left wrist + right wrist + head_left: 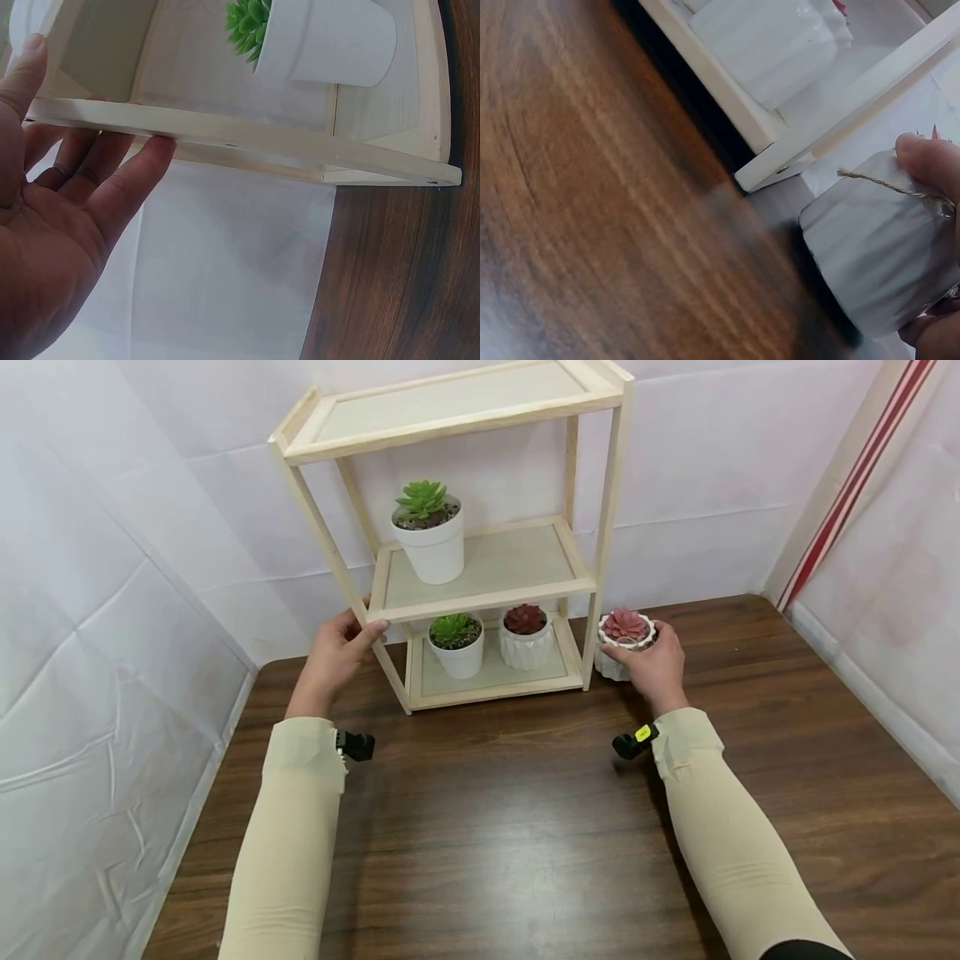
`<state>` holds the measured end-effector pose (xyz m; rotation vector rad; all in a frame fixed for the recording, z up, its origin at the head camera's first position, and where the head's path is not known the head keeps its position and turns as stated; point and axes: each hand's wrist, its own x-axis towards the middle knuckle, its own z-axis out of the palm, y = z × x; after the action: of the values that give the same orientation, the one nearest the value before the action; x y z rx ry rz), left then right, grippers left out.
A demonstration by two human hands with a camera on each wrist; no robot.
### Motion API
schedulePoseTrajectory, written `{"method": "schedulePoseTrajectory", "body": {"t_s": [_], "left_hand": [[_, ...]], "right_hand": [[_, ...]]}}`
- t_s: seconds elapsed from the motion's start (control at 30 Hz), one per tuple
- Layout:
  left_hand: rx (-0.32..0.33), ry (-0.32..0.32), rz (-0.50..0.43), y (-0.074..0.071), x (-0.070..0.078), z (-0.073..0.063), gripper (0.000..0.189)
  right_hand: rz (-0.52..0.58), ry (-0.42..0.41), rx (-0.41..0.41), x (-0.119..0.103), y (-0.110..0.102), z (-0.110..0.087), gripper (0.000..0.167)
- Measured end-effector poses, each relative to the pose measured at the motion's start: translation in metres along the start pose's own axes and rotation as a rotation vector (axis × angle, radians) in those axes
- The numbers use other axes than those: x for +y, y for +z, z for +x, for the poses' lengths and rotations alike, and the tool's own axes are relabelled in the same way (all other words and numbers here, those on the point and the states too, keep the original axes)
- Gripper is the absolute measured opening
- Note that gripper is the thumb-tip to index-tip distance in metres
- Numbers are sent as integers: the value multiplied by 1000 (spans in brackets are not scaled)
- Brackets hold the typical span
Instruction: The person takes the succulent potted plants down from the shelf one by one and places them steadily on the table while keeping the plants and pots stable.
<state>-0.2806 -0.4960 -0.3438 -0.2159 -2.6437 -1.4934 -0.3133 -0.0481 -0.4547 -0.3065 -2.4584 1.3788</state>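
Observation:
A light wooden shelf rack [487, 596] with three tiers stands at the back of the table. My left hand [333, 656] grips its left front upright, the thumb in front and the fingers behind. Beyond the rack's right side, my right hand [660, 670] holds a white ribbed pot [889, 247] with a pink succulent [625, 624] and a bit of twine. Whether this pot touches the table cannot be told. On the middle tier is a white pot [438, 556] with a green succulent. Below it, the bottom tier bears a smaller green-planted pot [459, 657] and a ribbed pot [527, 649] with a dark red succulent.
The brown wooden table [495, 827] stretches in front of the rack. White sheeting [720, 468] hangs behind it and on both sides, with a red-striped band [847, 493] at the back right corner. The top tier [457, 402] is the rack's highest level.

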Motion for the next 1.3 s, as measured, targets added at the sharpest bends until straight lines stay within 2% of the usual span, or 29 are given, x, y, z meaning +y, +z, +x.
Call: {"method": "schedulePoseTrajectory", "body": {"t_s": [0.7,0.93,1.3], "left_hand": [[-3,-3,7,1,-3,2,61],[-8,9,1,2,-4,2,61],[-7,14,-10,1,-2,0,61]], "right_hand": [[26,-29,3,17,9,1,103],[16,-73,3,20,8,-3,96],[-41,-35,-76,23,-2,-9,98]]}}
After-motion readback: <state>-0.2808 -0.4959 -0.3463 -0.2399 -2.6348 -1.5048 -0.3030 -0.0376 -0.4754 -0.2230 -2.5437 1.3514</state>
